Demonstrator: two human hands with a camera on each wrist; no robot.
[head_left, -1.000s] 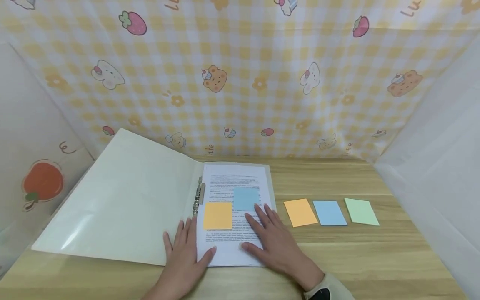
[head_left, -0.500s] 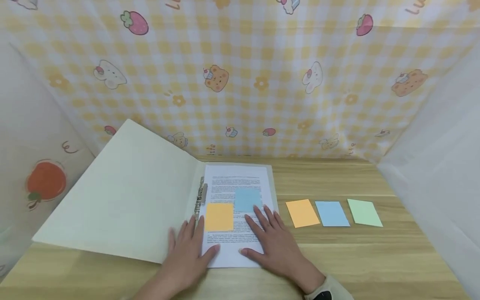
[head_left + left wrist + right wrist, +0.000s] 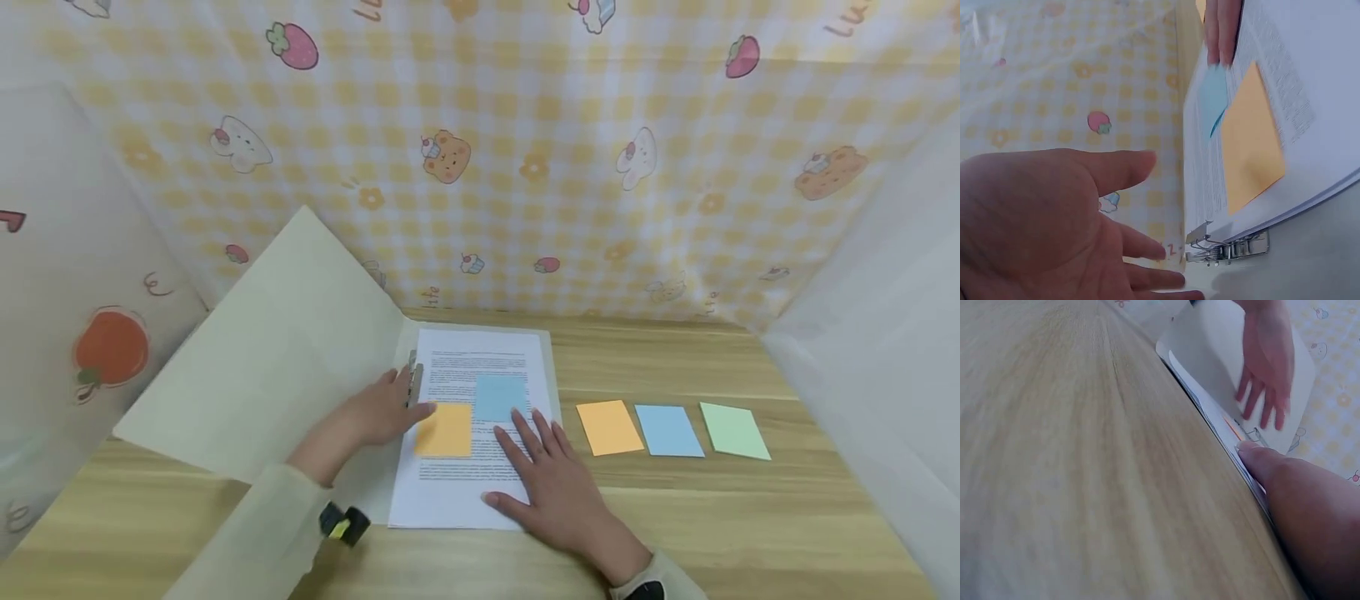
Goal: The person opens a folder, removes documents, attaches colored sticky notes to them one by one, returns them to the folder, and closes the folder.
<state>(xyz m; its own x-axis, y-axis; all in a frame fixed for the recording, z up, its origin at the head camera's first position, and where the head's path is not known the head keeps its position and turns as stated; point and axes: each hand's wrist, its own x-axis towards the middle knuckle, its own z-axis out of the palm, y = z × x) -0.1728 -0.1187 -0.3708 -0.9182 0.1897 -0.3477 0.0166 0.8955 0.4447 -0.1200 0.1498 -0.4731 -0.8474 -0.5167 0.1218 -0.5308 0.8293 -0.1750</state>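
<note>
A white folder point(image 3: 292, 333) lies spread, its left cover tilted up off the table. Printed sheets point(image 3: 465, 507) sit in its right half, bearing an orange sticky note point(image 3: 450, 433) and a blue sticky note point(image 3: 501, 397). Along the spine is a metal clip point(image 3: 1235, 248), partly hidden in the head view. My left hand point(image 3: 378, 411) is over the spine beside the clip, fingers extended and holding nothing; in the left wrist view they look apart from the clip. My right hand point(image 3: 557, 492) rests spread on the sheets, fingertips at the blue note's lower edge.
Right of the folder, an orange sticky pad point(image 3: 609, 427), a blue sticky pad point(image 3: 669, 430) and a green sticky pad point(image 3: 735, 431) lie in a row on the wooden table point(image 3: 675, 517). A checkered cloth point(image 3: 525, 217) hangs behind, with pale side walls left and right.
My left hand has moved up from the sheets' lower left edge to the clip. The left cover stands more steeply, its far corner higher. My right hand has stayed on the sheets.
</note>
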